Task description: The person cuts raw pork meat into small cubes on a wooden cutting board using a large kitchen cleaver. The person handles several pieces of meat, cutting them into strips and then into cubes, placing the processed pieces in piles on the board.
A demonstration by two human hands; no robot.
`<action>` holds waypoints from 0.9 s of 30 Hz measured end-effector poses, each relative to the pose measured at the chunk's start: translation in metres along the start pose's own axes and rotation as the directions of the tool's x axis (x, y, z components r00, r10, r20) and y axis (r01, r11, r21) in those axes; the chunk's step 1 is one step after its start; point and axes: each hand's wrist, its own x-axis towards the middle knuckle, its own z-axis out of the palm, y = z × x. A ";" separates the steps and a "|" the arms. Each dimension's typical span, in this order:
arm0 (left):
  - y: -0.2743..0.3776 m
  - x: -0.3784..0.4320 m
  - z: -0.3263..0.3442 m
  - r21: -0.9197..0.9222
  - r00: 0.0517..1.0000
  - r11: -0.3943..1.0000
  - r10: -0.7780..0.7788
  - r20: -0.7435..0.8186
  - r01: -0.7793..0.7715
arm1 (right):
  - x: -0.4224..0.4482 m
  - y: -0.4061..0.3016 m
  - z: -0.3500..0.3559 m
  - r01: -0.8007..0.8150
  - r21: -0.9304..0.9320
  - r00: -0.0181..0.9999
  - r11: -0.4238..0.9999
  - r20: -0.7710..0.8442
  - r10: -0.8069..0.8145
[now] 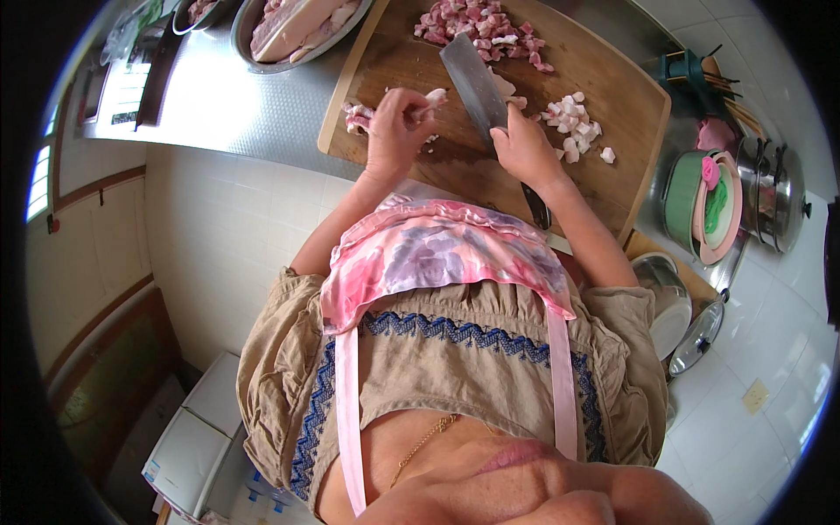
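My right hand (528, 147) grips a cleaver where its blade meets the handle. The broad steel blade (476, 82) points away from me over a wooden cutting board (453, 174), and the dark handle (538, 209) sticks out below my palm. My left hand (397, 128) is bent over a strip of pale, fatty meat (434, 100), fingers curled around it; part of the strip is hidden. More meat strips (357, 118) lie beside that hand's outer side. Right of the cleaver sits a heap of white fat cubes (572, 121). Diced pink meat (482, 26) is piled at the far side.
A metal bowl (244, 49) with large meat pieces stands left of the board on the steel counter (256, 108). A smaller bowl (197, 26) sits beyond it. At right are a green basin (682, 197), stacked steel pots (784, 197) and a chopstick holder (682, 69).
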 end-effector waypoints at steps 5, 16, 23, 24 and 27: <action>-0.011 -0.014 0.000 0.246 0.957 0.925 0.272 0.098 -0.288 | -0.005 0.001 -0.010 -0.135 0.312 0.991 0.940 0.026 0.134; 0.015 0.021 0.011 -0.735 0.736 0.047 -0.016 0.677 0.677 | -0.003 -0.022 -0.035 -0.361 0.862 0.932 0.356 0.343 0.114; 0.020 0.021 -0.003 -0.722 0.722 -0.019 -0.008 0.692 0.691 | -0.003 -0.026 -0.044 -0.389 0.865 0.921 0.317 0.378 0.097; 0.012 0.021 -0.006 -0.721 0.721 -0.015 -0.010 0.693 0.693 | -0.004 -0.026 -0.045 -0.388 0.867 0.921 0.314 0.377 0.095; 0.003 0.027 -0.019 -0.764 0.757 0.027 -0.155 0.634 0.645 | -0.009 -0.021 -0.047 -0.332 0.886 0.943 0.324 0.303 0.136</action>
